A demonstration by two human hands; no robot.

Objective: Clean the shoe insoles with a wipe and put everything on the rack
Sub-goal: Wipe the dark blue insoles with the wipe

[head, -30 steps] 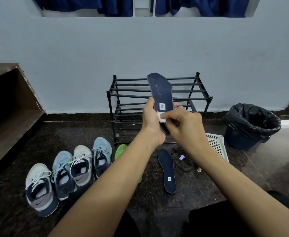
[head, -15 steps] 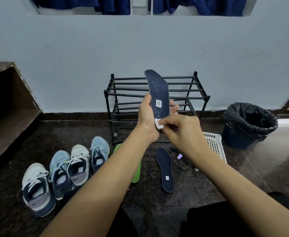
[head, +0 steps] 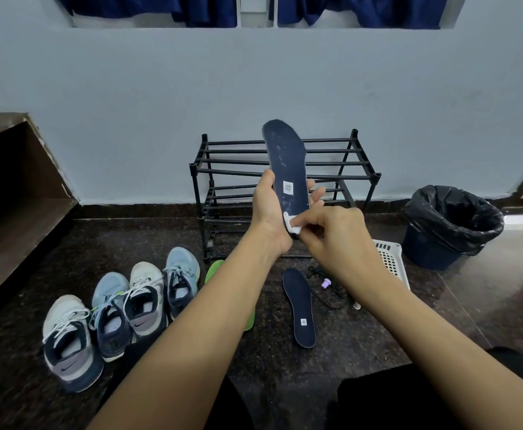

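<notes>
My left hand (head: 268, 215) grips a dark navy insole (head: 286, 159) upright by its heel end, in front of the black metal rack (head: 359, 169). The insole has whitish specks and a small white label. My right hand (head: 331, 234) pinches a small white wipe (head: 292, 225) against the insole's lower part. A second navy insole (head: 300, 308) lies flat on the dark floor. A green insole (head: 215, 268) lies partly hidden under my left forearm. Several sneakers (head: 114, 311) stand in a row at the left.
A bin lined with a black bag (head: 452, 225) stands at the right. A white plastic basket (head: 392, 265) sits behind my right wrist, with a black cord and a small purple piece (head: 326, 283) beside it. A brown wooden ledge (head: 12, 187) runs along the left.
My right hand has slid the wipe down the insole, from just below the label toward the heel end. My left hand keeps the same grip.
</notes>
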